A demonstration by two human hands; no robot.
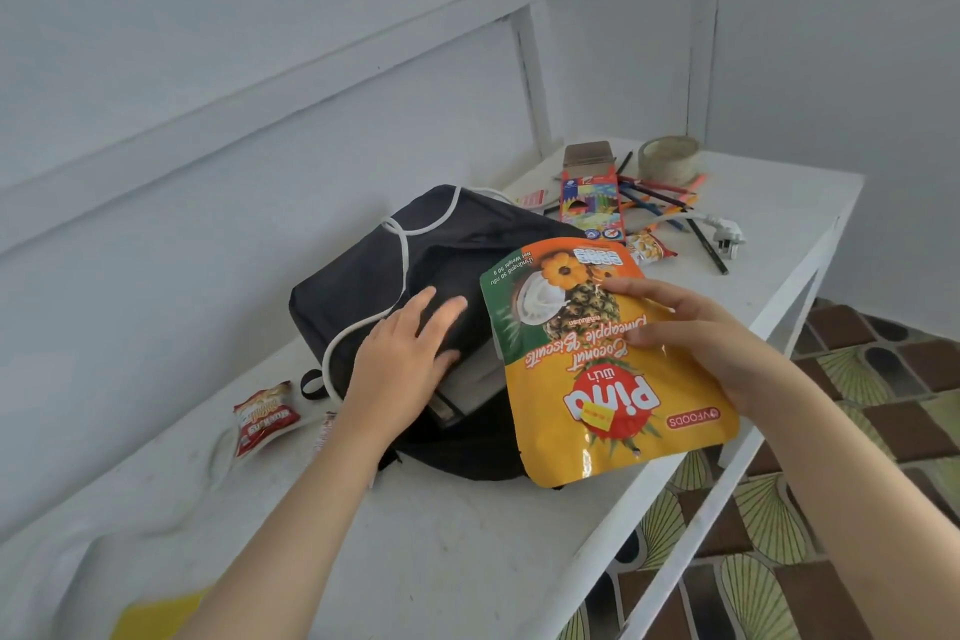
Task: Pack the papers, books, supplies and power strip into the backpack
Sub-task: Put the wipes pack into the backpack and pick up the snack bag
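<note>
Your left hand (410, 353) lies flat, fingers straight, on the black backpack (343, 286) at frame centre, where books (467, 387) already show in its mouth. Your right hand (701, 343) grips the biscuit pouch (613, 379) beside that opening. At upper right the pencil box (592, 205), loose pencils (654, 195), tape (667, 160) and plug (730, 237) lie unpacked.

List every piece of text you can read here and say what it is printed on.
"Pina": biscuit pouch, large white letters, upside down to the camera.
"Coconut Pineapple Biscuits": same pouch, red script.
"VFOODS": same pouch, red badge.
"Net Weight 50 g": same pouch, green edge.
Pencil box: print too small to read.
Red snack packet: lettering too blurred to read.
</note>
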